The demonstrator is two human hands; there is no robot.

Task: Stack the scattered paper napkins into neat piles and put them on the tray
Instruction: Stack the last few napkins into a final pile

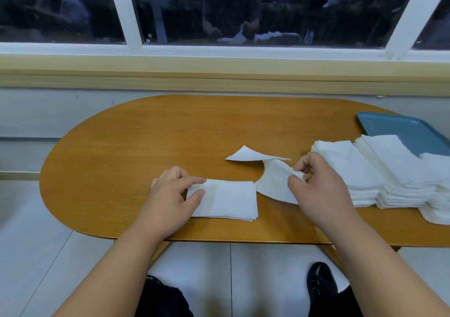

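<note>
A small flat pile of white napkins [231,200] lies near the front edge of the wooden table [146,141]. My left hand [170,195] rests on the pile's left edge, with thumb and forefinger on the paper. My right hand [319,185] pinches a single loose napkin [275,183], lifted and curled just right of the pile. Another loose napkin [250,155] lies behind it. Tall stacks of napkins [379,170] stand at the right, partly on a blue tray [409,129].
The table is oval and stands against a wall under a window with a white frame. Its left half and far side hold nothing. The tray runs out of view at the right edge. My shoe [321,280] shows on the tiled floor below.
</note>
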